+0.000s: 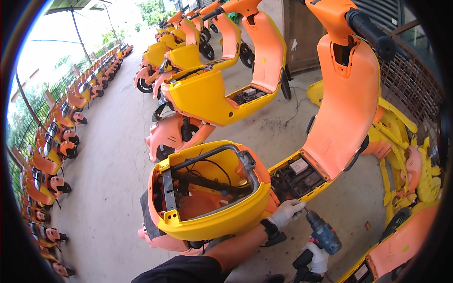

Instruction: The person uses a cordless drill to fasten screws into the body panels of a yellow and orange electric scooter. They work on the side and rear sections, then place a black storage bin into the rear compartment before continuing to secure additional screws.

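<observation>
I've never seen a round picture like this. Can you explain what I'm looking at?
There's no machine arm here, just a person's two gloved hands. The picture comes from a wide fisheye camera worn on the head, looking down, so straight edges bend and the corners go dark. The right hand grips a power drill. The left hand has its fingers by the open foot area of an orange and yellow scooter, near the drill's tip; whether they hold anything small, I can't tell. On the concrete ground, yellow panels are heaped at the right, and other scooters stand around.
</observation>
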Action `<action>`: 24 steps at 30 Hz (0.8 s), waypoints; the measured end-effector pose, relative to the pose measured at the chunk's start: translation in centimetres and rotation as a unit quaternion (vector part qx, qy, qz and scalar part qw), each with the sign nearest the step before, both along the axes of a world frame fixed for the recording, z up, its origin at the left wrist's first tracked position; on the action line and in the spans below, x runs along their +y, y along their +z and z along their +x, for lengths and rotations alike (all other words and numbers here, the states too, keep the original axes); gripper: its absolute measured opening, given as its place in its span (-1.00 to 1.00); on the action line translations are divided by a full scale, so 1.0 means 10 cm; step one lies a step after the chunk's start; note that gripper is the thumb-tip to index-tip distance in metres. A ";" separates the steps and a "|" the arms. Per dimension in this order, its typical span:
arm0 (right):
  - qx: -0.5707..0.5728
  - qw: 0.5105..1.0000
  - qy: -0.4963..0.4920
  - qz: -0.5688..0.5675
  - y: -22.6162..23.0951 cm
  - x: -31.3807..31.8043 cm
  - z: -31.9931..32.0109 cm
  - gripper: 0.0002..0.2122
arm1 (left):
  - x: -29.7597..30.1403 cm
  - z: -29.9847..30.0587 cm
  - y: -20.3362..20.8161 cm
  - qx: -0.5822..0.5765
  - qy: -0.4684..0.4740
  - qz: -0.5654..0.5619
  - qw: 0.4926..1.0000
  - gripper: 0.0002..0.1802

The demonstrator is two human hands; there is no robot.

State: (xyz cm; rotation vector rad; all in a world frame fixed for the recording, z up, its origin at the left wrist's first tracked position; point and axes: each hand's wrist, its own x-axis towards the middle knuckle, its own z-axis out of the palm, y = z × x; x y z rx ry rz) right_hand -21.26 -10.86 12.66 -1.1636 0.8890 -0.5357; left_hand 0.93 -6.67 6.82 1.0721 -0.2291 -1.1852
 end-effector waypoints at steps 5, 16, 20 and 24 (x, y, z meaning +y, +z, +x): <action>0.011 1.000 0.000 0.020 -0.09 -0.06 -0.02 -0.70 | 0.00 0.03 0.01 -0.024 -0.012 0.022 0.999 -0.69; 0.053 0.997 0.037 -0.031 -0.09 -0.12 -0.12 -0.70 | 0.02 0.03 0.01 -0.070 -0.032 0.072 0.994 -0.63; 0.086 0.989 0.055 -0.103 -0.29 -0.13 -0.23 -0.71 | 0.04 -0.01 -0.14 -0.038 -0.037 0.080 0.995 -0.65; 0.137 0.965 0.036 -0.222 -0.23 -0.06 -0.26 -0.74 | -0.02 -0.19 -0.36 0.088 -0.021 0.016 0.996 -0.69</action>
